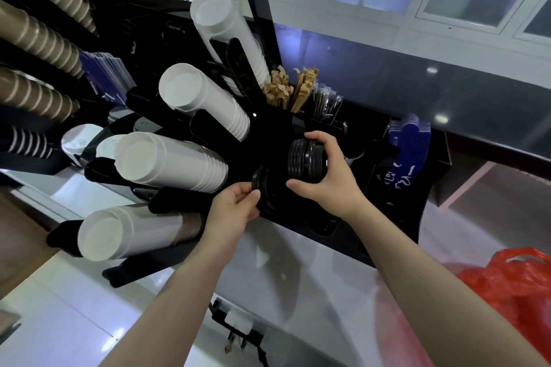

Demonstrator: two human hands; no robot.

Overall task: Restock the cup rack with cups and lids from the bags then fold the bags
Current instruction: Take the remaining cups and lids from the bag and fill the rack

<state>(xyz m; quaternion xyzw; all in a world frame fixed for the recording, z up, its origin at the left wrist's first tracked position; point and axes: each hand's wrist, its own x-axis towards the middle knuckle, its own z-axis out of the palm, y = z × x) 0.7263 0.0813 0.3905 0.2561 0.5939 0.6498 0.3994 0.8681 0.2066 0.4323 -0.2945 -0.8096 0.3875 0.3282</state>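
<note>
The black cup rack fills most of your view, standing on a pale counter below a dark glossy wall panel. Four white cup stacks lie in its angled sleeves, mouths toward you; brown ribbed cup stacks sit in a second holder at your left. At your lower right a red plastic bag rests crumpled on the counter. Blue card sleeves stand in the rack's right compartment, just beside the lid slots. Brown paper-wrapped stirrers and clear-wrapped straws stand upright in the rear compartments.

Your right hand grips a stack of black lids, fingers over the top and thumb beneath, holding it over the rack's lid slot. Your left hand pinches the edge of a second stack of black lids, which sits lower, at the slot and just beside the first. Whether the two stacks touch cannot be told.
</note>
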